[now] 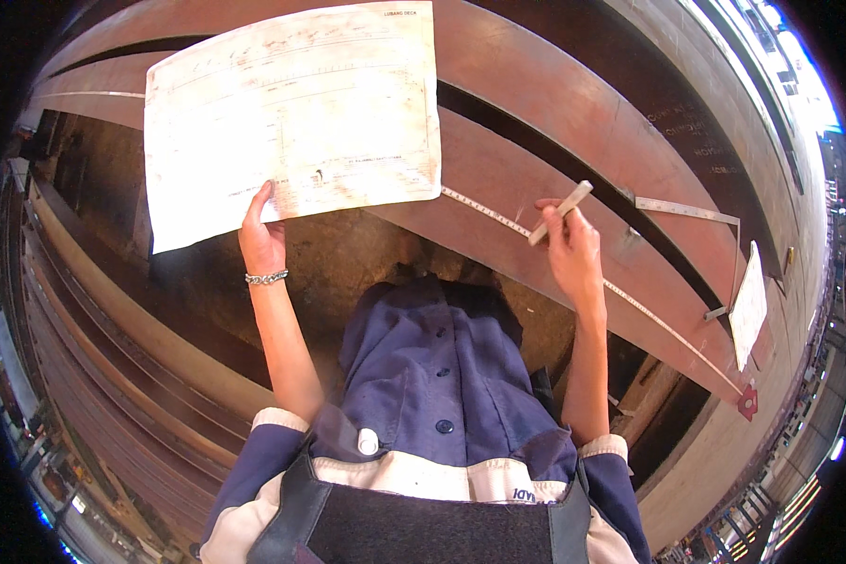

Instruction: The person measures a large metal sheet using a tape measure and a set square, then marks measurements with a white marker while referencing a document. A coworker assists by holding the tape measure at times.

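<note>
1. Locate the items. I see the drawing sheet (216, 141) at upper left to upper centre of the frame, the tape measure (487, 210) running from centre toward lower right, and the pale stick (562, 212) right of centre.
2. Check the left hand (263, 242). It pinches the sheet's lower edge, thumb in front; I cannot tell how the hidden fingers lie.
3. Check the right hand (575, 249). It grips the pale stick between thumb and fingers, the lower end near the tape. I cannot tell whether that end touches the tape or the steel plate (667, 293) beneath.
4. Confirm the tape line. The blade lies along the plate, passes behind the right wrist and ends at a red end piece (747, 402) at lower right. The sheet covers ground to its left.
5. I judge the step as reading the drawing against the tape. Tilt the sheet to cut glare; its middle looks washed out.
6. Read the graduation from straight above, with the tape flat and its end piece undisturbed.
7. If marking, bring the stick's edge to the graduation lightly, without pushing the blade sideways.
8. Mind the metal square (686, 209) at right; a wide elbow swing could knock it.
</note>
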`<state>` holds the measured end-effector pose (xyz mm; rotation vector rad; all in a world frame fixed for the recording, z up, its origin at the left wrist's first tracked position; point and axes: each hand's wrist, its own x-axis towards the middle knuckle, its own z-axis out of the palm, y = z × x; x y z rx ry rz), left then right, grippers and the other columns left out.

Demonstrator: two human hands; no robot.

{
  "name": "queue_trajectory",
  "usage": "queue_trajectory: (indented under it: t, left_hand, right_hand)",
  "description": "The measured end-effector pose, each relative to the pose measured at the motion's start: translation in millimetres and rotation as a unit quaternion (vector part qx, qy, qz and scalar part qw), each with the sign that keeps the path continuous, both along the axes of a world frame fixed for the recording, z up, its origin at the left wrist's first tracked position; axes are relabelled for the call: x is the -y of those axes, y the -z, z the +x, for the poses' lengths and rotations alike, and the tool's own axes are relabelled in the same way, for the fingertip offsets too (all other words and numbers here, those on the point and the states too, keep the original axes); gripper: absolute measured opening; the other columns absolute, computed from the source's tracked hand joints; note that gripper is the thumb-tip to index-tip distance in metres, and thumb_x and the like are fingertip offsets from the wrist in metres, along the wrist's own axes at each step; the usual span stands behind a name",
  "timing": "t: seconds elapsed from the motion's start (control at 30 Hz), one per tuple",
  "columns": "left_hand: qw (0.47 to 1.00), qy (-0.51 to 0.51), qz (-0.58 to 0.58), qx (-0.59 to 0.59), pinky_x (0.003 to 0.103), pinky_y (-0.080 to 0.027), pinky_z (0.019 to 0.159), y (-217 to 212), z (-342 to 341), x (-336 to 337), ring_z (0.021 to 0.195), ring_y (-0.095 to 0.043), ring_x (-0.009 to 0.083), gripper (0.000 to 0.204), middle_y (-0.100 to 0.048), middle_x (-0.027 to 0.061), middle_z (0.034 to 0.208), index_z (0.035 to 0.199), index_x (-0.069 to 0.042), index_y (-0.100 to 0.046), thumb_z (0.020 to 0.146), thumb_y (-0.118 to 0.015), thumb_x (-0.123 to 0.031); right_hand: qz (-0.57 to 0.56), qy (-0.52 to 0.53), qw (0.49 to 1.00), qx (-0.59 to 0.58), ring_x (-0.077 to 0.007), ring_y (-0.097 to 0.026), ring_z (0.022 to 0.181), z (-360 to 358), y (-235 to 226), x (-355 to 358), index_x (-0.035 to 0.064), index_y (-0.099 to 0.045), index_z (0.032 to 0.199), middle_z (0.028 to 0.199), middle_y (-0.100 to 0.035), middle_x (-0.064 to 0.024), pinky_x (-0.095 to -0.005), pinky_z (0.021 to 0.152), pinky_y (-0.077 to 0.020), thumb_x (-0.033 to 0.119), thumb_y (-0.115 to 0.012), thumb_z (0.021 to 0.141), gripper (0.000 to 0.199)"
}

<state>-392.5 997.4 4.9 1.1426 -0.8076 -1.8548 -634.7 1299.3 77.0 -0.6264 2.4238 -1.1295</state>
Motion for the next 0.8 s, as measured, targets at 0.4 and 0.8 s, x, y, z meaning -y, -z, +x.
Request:
queue_trajectory:
  t: [0.4,0.8]
  left_hand:
    - [1.000,-0.014,0.011,-0.006,0.031,-0.049,0.085,7,-2,5,0.103,-0.058,0.0197,0.028,-0.061,0.0101,0.113,0.112,0.006,-0.059,0.089,-0.058,-0.009]
    - [0.999,-0.037,0.011,-0.012,0.029,-0.051,0.078,16,8,11,0.096,-0.061,0.0174,0.025,-0.064,0.0082,0.108,0.109,0.005,-0.061,0.088,-0.059,-0.010]
  right_hand:
    - [0.171,-0.031,0.970,-0.168,-0.0373,-0.064,0.076,28,7,-9,0.0064,-0.059,0.113,0.081,-0.066,-0.0191,-0.0463,0.067,-0.0489,0.019,-0.056,0.090,0.027]
    - [0.194,-0.015,0.962,-0.190,-0.0343,-0.065,0.076,28,7,-4,0.0079,-0.067,0.104,0.081,-0.067,-0.0171,-0.0430,0.070,-0.0504,0.017,-0.058,0.087,0.022]
